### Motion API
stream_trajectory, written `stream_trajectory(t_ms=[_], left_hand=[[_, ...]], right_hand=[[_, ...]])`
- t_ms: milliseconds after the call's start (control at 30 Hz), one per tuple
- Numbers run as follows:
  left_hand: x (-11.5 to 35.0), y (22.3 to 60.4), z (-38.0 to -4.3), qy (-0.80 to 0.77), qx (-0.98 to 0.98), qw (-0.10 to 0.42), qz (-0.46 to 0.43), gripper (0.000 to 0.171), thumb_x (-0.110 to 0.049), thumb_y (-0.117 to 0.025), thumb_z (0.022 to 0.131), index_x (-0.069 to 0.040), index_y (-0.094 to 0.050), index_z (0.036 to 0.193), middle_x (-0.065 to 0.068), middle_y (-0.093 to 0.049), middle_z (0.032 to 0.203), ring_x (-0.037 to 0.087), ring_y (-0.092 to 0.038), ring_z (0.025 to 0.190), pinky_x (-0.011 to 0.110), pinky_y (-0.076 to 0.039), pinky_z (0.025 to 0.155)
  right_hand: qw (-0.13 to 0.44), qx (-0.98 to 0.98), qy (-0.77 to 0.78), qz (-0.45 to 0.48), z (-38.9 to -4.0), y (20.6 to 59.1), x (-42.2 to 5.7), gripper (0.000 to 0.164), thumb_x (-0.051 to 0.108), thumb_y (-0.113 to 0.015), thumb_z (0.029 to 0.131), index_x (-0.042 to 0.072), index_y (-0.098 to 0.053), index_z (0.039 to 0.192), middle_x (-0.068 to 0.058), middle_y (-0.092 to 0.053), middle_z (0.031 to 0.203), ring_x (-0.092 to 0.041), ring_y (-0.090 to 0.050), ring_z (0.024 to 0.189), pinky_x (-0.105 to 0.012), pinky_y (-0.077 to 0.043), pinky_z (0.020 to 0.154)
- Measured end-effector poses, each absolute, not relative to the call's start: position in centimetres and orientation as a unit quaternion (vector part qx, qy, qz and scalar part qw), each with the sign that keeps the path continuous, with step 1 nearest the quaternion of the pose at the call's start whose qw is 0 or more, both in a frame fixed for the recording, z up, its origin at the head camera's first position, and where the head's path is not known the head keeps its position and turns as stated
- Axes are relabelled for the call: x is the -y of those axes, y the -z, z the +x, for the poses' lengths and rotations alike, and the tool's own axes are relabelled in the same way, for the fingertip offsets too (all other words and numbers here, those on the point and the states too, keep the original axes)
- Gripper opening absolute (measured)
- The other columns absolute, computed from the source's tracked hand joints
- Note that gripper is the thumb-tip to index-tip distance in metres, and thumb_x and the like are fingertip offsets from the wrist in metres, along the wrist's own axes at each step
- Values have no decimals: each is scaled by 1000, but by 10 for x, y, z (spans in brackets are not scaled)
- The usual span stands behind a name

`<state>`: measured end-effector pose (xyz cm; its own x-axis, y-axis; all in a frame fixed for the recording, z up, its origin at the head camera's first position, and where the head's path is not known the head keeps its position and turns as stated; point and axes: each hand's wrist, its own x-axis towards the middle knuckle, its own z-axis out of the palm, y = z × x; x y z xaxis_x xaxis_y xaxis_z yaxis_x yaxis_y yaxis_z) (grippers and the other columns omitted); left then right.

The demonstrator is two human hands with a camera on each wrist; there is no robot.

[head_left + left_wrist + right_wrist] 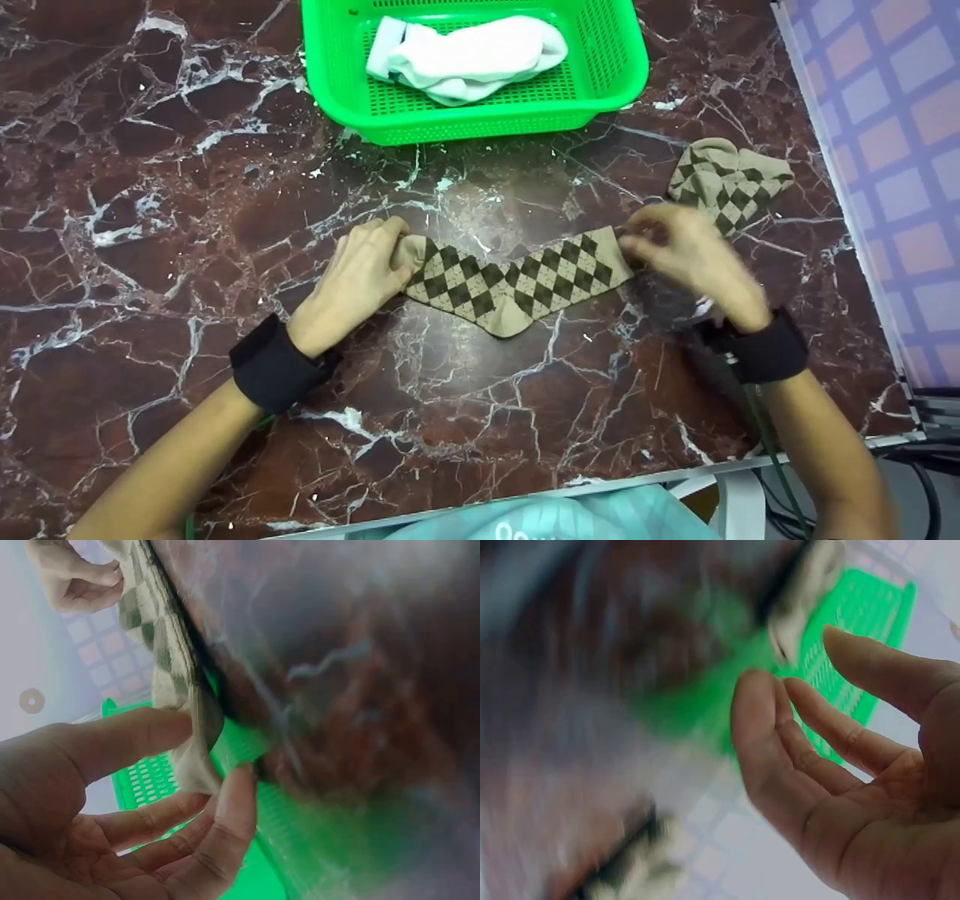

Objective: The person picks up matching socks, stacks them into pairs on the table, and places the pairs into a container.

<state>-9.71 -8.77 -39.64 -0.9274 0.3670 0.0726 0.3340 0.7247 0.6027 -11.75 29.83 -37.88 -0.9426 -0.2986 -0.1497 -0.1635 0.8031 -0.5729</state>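
Observation:
A beige argyle sock (517,281) with dark diamonds lies stretched sideways on the marble-patterned table, its heel bent toward the person. My left hand (364,262) pinches the toe end of the sock; in the left wrist view its thumb and fingers (238,802) close around the fabric edge. At the cuff end is my right hand (679,244), slightly blurred. The right wrist view shows its thumb and fingers (754,712) apart with nothing between them, the sock's cuff (787,637) just beyond. A second argyle sock (731,180) lies crumpled behind the right hand.
A green plastic basket (480,124) stands at the back of the table, holding white socks (480,56). Along the right edge runs a checkered panel (877,150). The table's front edge (600,480) is close to the person's body.

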Motion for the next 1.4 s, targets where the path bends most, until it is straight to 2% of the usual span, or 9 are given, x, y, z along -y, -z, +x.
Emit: stream_trajectory(t_ms=[233,367,533,633,700,800,933,1167,1400], left_hand=[[91,395,-97,-313,-930,25,192,17,4,-59,72,4,-56,89,8,-51,68,21,-48,57,29,-44,48],[91,395,-95,-311,-932,29,185,17,3,-57,75,4,-57,91,8,-51,69,20,-47,57,28,-43,47],[91,395,-95,-311,-932,33,181,20,0,-60,76,5,-58,96,9,-52,71,21,-48,59,29,-45,49],[90,394,-95,-317,-930,29,184,19,-2,-60,77,5,-58,95,10,-53,72,21,-48,59,29,-45,48],[90,394,-95,-318,-929,26,185,18,-2,-59,78,5,-58,94,10,-53,71,20,-48,58,28,-44,47],[90,393,-95,-322,-929,27,182,20,-3,-59,79,5,-58,97,11,-54,72,20,-48,57,27,-44,46],[90,392,-94,-323,-929,28,177,23,-5,-59,80,5,-57,101,13,-55,75,20,-48,57,28,-44,46],[89,390,-94,-318,-931,18,177,20,-6,-60,80,4,-58,97,10,-53,72,20,-48,57,28,-44,47],[86,388,-95,-303,-937,8,175,17,-8,-59,81,3,-58,95,9,-53,73,21,-49,58,29,-45,47]], right_hand=[[3,-945,326,-21,-152,346,-363,31,28,-59,86,5,-60,108,-7,-60,103,-12,-53,85,-19,-44,72],[47,-932,349,86,-177,344,-402,46,39,-58,84,10,-53,120,-9,-53,116,-16,-49,99,-31,-39,87],[117,-938,297,135,-196,357,-434,73,49,-55,82,5,-32,136,-21,-33,137,-35,-34,120,-53,-27,97],[158,-937,271,150,-203,364,-444,87,51,-58,80,-2,-22,138,-29,-27,137,-43,-33,117,-54,-31,93],[173,-933,270,166,-206,367,-448,91,48,-64,77,-6,-22,136,-30,-37,127,-37,-47,105,-45,-41,87],[163,-922,296,189,-208,369,-451,79,36,-73,72,-8,-37,127,-16,-60,96,-21,-60,74,-30,-50,66],[120,-916,321,210,-208,366,-450,51,26,-77,69,-1,-54,105,9,-58,59,-9,-56,53,-21,-46,54],[35,-934,303,187,-202,356,-436,30,27,-69,77,8,-63,100,19,-54,63,-3,-49,58,-19,-40,57],[-59,-909,370,183,-193,337,-408,13,17,-62,83,12,-62,95,7,-60,78,-3,-53,64,-12,-44,58]])
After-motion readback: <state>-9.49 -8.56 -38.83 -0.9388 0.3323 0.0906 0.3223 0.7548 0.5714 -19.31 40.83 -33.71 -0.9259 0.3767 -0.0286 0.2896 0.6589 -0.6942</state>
